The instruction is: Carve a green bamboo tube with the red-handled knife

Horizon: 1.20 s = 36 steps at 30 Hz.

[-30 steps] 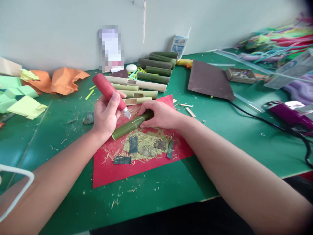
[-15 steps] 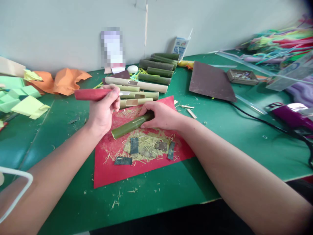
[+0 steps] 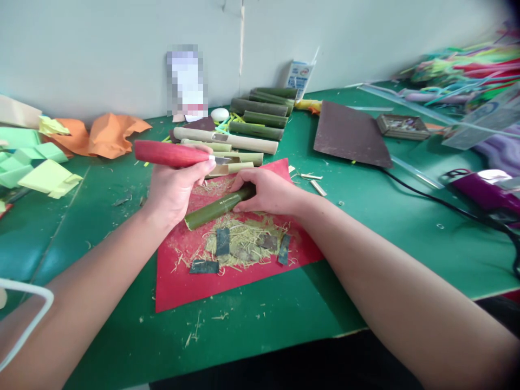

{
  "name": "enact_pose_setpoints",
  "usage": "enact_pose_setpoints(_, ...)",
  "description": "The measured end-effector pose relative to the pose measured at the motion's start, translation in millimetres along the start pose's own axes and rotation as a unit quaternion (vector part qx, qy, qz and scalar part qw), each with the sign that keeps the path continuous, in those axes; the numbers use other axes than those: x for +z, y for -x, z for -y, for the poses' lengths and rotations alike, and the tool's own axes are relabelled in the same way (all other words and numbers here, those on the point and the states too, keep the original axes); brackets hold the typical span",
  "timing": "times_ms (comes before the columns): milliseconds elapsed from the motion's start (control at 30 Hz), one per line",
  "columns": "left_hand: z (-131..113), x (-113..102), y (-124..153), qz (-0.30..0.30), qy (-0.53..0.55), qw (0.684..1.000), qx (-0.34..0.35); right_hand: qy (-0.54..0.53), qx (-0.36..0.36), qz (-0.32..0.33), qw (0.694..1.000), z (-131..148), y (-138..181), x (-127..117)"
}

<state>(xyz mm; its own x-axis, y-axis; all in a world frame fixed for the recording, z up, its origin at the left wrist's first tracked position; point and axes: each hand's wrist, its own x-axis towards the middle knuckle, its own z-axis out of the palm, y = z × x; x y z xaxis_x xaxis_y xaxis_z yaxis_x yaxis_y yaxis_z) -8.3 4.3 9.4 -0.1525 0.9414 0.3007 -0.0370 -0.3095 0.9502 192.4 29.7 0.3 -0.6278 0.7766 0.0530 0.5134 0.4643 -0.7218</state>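
Head view: we note the left hand with fingers curled around a red-handled knife, held level above the table, blade pointing right. The right hand has its fingers pressed together over the far end of a green bamboo stick, pinning it onto the red sheet. Shavings lie just near of the stick. More bamboo pieces lie farther back, by the wall.

No legible txt: label on the packet by the wall is too small/blurry to read.
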Motion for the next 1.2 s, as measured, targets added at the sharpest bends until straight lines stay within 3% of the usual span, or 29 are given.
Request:
enact_pose_setpoints(167, 1, -1, -1, 0.012, -0.025, 0.999, 0.035, -0.004, -0.005, -0.003, 1.0, -1, 0, 0)
enact_pose_setpoints(500, -1, 0, 9, 0.191, -0.097, 0.976, -0.023, -0.011, -0.007, 0.005, 1.0, -1, 0, 0)
enact_pose_setpoints(800, 4, -4, 10, 0.229, -0.18, 0.956, -0.003, -0.018, -0.01, 0.004, 1.0, 0, 0, 0)
enact_pose_setpoints(1200, -6, 0, 15, 0.238, -0.243, 0.94, 0.028, -0.026, -0.017, 0.003, 1.0, -4, -1, 1)
